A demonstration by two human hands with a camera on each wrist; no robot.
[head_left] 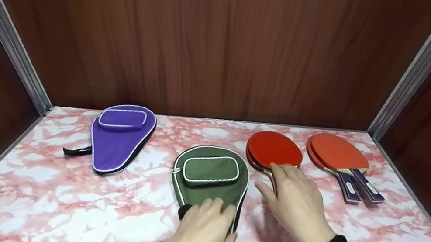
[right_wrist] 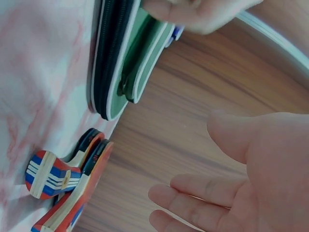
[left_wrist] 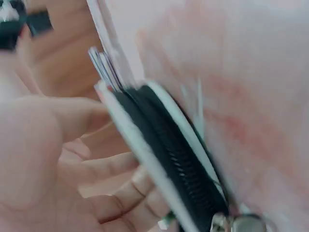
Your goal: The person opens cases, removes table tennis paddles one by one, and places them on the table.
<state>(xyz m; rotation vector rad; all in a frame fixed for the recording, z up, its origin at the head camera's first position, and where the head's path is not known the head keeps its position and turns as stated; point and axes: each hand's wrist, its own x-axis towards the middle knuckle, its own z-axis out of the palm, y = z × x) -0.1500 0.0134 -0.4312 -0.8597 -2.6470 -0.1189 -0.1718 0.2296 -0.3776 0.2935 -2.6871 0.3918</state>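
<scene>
My left hand (head_left: 202,236) rests over the narrow lower end of a green racket case (head_left: 203,192) with white piping and a front pocket. In the left wrist view its fingers reach loosely across the case's face, beside the black zipper (left_wrist: 176,159). To the right, my right hand (head_left: 300,204) hovers over a pair of red table tennis rackets (head_left: 275,149), stacked one on the other. Its fingers are spread, with nothing between them. It hides most of their handles in the head view; the right wrist view shows the striped handles (right_wrist: 53,176).
A purple racket case (head_left: 116,143) with a black strap (head_left: 77,151) lies at the back left. Another pair of orange-red rackets (head_left: 338,154) lies overlapped at the back right. Brown wood-grain panels (head_left: 229,43) enclose the marbled pink-and-white table (head_left: 92,214) at the back and sides.
</scene>
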